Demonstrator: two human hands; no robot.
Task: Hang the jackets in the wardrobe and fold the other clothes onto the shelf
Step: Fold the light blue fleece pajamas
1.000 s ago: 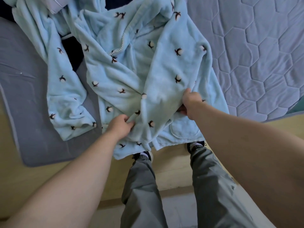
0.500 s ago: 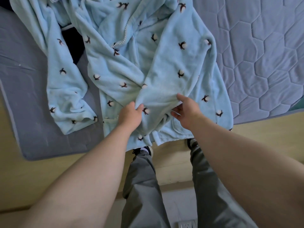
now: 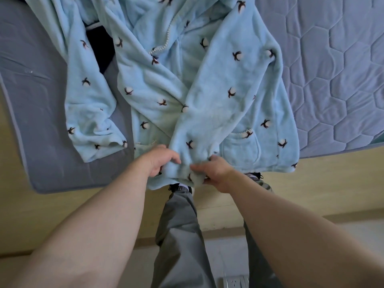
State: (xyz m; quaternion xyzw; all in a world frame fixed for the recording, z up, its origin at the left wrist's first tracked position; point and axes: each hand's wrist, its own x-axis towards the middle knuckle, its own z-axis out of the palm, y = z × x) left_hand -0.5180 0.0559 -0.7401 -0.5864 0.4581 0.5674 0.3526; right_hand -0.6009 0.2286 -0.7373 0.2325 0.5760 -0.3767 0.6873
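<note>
I had the blue fleece top [image 3: 207, 90] lying on the mattress [image 3: 332, 80], hem over the mattress's near edge, my left hand [image 3: 160, 161] and right hand [image 3: 216, 173] both pinching its bunched sleeve end there, mid-fold I judged, smoothing flat due next

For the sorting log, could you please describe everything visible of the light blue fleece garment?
The fleece garment is pale blue and plush, dotted with white cotton-boll motifs, with beaded white trim at its opening and patch pocket. It lies rumpled on the bed, hem over the edge, one sleeve trailing left. The left hand and right hand grip a folded-over part near the hem.
</note>
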